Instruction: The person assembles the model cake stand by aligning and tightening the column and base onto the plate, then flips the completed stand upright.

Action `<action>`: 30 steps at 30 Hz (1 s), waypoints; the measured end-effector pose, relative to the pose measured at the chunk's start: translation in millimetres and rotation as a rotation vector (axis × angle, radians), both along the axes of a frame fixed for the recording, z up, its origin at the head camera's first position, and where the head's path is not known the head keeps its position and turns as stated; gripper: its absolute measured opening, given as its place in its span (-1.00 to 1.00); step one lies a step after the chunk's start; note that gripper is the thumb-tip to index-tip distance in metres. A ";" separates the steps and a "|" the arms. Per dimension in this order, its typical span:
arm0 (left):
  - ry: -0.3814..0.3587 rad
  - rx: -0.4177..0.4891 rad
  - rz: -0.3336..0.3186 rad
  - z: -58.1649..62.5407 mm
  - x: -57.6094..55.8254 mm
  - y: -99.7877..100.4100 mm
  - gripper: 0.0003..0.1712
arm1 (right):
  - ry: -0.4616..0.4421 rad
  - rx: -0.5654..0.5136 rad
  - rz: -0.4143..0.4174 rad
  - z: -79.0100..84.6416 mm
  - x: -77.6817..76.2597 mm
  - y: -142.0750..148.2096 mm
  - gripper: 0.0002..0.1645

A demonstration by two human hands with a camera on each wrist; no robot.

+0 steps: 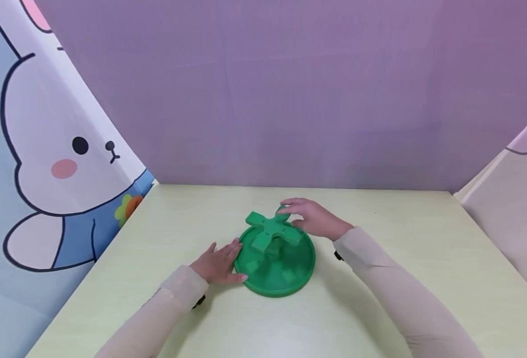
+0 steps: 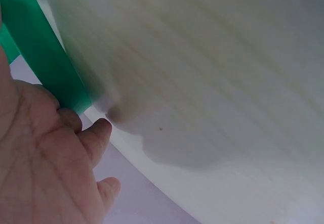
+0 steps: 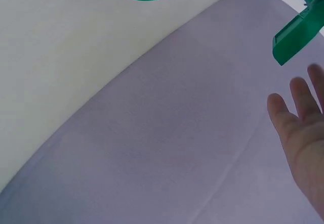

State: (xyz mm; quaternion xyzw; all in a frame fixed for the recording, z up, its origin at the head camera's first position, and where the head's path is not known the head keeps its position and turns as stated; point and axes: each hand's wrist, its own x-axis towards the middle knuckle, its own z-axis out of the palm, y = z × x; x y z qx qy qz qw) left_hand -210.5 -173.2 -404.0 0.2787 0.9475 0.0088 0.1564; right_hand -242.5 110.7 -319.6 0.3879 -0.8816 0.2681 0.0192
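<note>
A round green base with a raised rim sits on the table, and a green four-armed cross-shaped piece stands above it on a short central post. My left hand lies against the base's left side, fingers and thumb spread along the rim. The left wrist view shows the palm beside the green side wall. At the cross's far right is my right hand, with loosely extended fingers at one arm and the thumb close to another. In the right wrist view, its visible fingers are straight, just beneath a green arm.
The pale table runs back to a purple cloth wall. On the left hangs a cloth printed with a cartoon rabbit, and another pale printed cloth borders the right side.
</note>
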 end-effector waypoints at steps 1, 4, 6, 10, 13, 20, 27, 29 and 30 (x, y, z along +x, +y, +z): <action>-0.001 0.000 -0.002 -0.3 0.0 -0.3 0.02 | -0.014 0.027 0.011 0.2 -0.6 -1.1 -0.52; 0.001 -0.001 -0.005 -2.1 -0.1 -0.7 0.02 | -0.020 0.082 0.054 -0.3 -1.8 -4.5 -0.50; 0.007 -0.004 -0.006 -4.1 -0.3 -1.3 0.02 | 0.006 0.119 0.075 -0.8 -1.9 -6.9 -0.51; 0.013 -0.003 -0.005 -4.9 -0.6 -2.4 0.03 | 0.057 0.159 0.086 -1.6 -1.7 -10.8 -0.59; 0.006 -0.003 -0.004 -2.9 -0.8 -3.2 0.02 | 0.083 0.151 0.085 -3.1 -1.9 -13.0 -0.64; -0.011 -0.006 0.001 1.7 1.1 -3.3 0.03 | 0.025 0.103 0.053 -7.8 3.9 -13.5 -0.64; -0.010 -0.010 0.000 0.3 1.4 -4.3 0.03 | 0.131 0.122 -0.020 -17.3 15.0 -17.9 -0.68; -0.011 -0.009 0.000 -0.6 0.9 -4.5 0.03 | 0.176 0.131 -0.055 -19.7 18.7 -21.0 -0.69; -0.012 -0.008 0.000 -1.0 0.8 -4.6 0.03 | 0.186 0.136 -0.080 -20.2 21.1 -22.8 -0.69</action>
